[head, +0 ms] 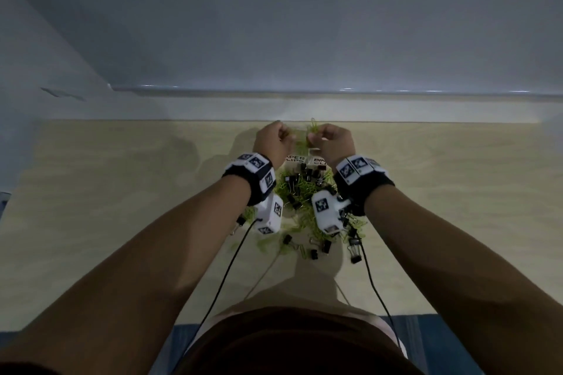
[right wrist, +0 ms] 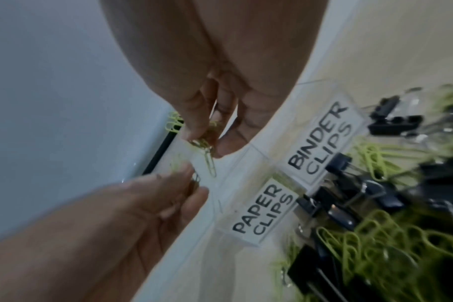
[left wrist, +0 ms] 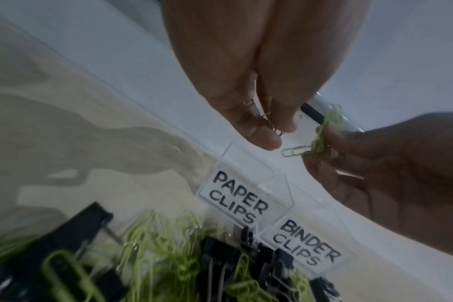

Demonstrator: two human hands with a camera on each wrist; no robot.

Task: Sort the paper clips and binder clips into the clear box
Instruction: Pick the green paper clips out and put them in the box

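Both hands are raised over the clear box (head: 305,153), which stands by the wall. My right hand (head: 315,138) pinches a tangled bunch of green paper clips (left wrist: 320,141), and one clip (right wrist: 211,166) dangles from it. Close beside it, my left hand (head: 288,137) pinches a few more clips (left wrist: 269,125) at its fingertips. The box's front wall carries a "PAPER CLIPS" label (left wrist: 237,197) on the left and a "BINDER CLIPS" label (left wrist: 309,242) on the right. A mixed pile (head: 301,192) of green paper clips and black binder clips (right wrist: 336,204) lies just in front of the box.
The pile spreads over the light wooden table (head: 122,192) between my wrists and towards my body, with stray binder clips (head: 355,250) at its near edge. A grey wall (head: 274,24) with a ledge rises right behind the box. Camera cables (head: 231,268) hang from both wrists.
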